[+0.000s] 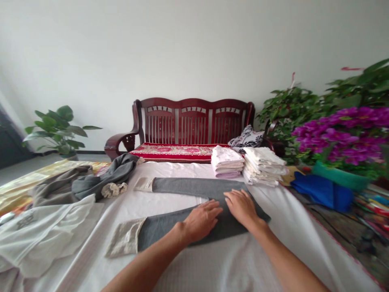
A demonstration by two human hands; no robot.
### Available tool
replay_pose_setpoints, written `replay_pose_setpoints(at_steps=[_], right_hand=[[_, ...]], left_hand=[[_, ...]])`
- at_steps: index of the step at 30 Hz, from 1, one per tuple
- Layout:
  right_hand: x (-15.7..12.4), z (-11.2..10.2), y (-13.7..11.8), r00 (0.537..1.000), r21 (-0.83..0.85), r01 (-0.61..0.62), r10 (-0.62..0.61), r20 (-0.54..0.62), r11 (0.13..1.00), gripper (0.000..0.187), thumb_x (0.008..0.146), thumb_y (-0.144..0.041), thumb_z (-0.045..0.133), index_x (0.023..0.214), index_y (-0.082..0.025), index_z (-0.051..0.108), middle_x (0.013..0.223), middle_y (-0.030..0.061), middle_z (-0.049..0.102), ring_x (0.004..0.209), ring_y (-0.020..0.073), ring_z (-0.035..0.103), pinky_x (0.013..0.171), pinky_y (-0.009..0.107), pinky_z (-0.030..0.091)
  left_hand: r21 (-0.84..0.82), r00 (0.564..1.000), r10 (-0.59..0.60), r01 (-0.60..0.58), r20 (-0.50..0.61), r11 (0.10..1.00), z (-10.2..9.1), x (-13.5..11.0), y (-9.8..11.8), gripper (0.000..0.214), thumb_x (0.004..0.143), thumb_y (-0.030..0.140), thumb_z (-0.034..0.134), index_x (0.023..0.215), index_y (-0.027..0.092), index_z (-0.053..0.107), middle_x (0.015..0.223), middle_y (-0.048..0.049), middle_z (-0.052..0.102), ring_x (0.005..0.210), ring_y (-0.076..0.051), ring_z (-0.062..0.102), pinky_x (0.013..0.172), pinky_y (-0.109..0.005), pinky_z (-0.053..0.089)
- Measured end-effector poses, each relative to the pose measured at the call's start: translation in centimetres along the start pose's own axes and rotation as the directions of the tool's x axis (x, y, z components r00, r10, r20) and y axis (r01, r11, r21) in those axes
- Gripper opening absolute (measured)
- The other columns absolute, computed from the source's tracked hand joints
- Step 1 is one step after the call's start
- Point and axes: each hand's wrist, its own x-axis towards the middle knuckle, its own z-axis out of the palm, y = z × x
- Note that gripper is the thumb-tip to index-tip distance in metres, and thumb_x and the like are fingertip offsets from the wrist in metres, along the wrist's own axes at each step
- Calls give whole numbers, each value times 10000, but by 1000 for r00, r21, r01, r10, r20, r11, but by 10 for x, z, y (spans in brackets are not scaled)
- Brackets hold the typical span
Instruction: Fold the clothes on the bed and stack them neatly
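Grey trousers (179, 185) with cream cuffs lie spread out on a white cloth (243, 263), their legs pointing left and the waist end at the right. My left hand (203, 219) rests flat on the trousers near where the legs meet, fingers stretched out. Just right of it, my right hand (241, 207) also lies on the upper part of the trousers with its fingers extended. Neither hand grips the fabric. Part of the trousers is hidden under my hands and left forearm.
Two stacks of folded clothes, a pinkish one (227, 162) and a white one (263, 166), stand behind the trousers. Loose grey garments (103, 178) and a white garment (45, 235) lie left. A blue cloth (322, 190) and purple flowers (343, 134) are right. A wooden bench (193, 121) stands behind.
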Motion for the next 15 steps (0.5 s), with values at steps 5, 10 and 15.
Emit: replay_pose_setpoints(at_steps=[5,10,15], right_hand=[[51,-4,-30,991,90,123,-128,47,988,378,956,-209,453,1275,-234,655,1260,99,691,1156,224,631,991,335,442],[106,13,-49,979,109,182,-191,77,977,420,918,-171,528,1325,-234,610,1328,97,650,1237,200,571,1049,310,394],[136,27,-47,974,105,165,-179,137,981,402,847,-316,673,1232,-202,659,1250,113,680,1184,250,587,1003,357,419]], left_hand=[[88,1000,-15,13,16,996,16,-4,4,427,961,277,513,1378,182,533,1517,-130,474,1436,-250,400,1202,-406,321],[95,999,-36,34,22,995,16,-8,5,451,987,350,480,1407,188,505,1559,-128,418,1446,-263,380,1204,-416,310],[88,999,-44,42,21,995,16,-8,3,459,993,366,464,1424,207,484,1560,-113,416,1454,-269,363,1212,-427,296]])
